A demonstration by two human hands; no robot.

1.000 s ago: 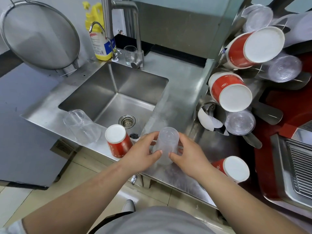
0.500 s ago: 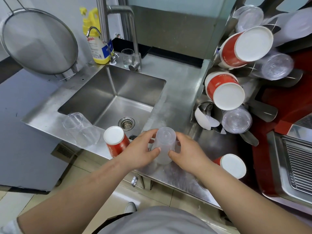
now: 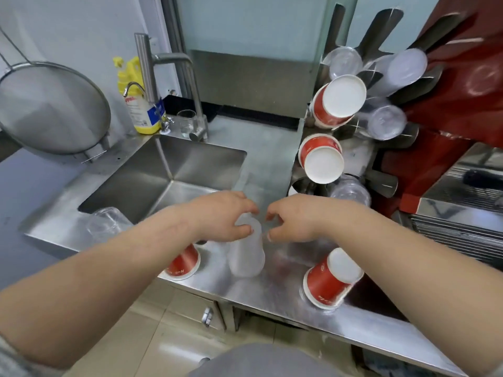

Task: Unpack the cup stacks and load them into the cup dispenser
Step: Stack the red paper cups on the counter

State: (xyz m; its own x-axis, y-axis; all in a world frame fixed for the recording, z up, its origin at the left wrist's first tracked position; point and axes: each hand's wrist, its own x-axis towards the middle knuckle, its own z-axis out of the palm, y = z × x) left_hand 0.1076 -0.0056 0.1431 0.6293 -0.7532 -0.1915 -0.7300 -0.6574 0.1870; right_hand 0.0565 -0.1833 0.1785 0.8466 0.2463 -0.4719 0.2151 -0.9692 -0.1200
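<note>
Standing upside down near the front edge of the steel table [image 3: 272, 164], a frosted clear cup stack [image 3: 246, 254] is gripped at its top by the curled fingers of the left hand [image 3: 223, 214]. The right hand [image 3: 292, 219] is held just beside it, fingers bent and apparently closed on nothing. Red paper cups [image 3: 330, 280] are seen at either side, with the cup dispenser [image 3: 353, 123] beyond on the right.

The scene is being viewed by a single wide-angle camera worn on the head, which is looking forward and steeply down over both forearms onto the steel tabletop [image 3: 272, 164]. The hands [image 3: 258, 219] are being framed close, near the middle, with the sink [image 3: 174, 170] up to the left and the cup dispenser [image 3: 362, 115] at upper right. Straight edges are being bent toward the borders by the lens.
</note>
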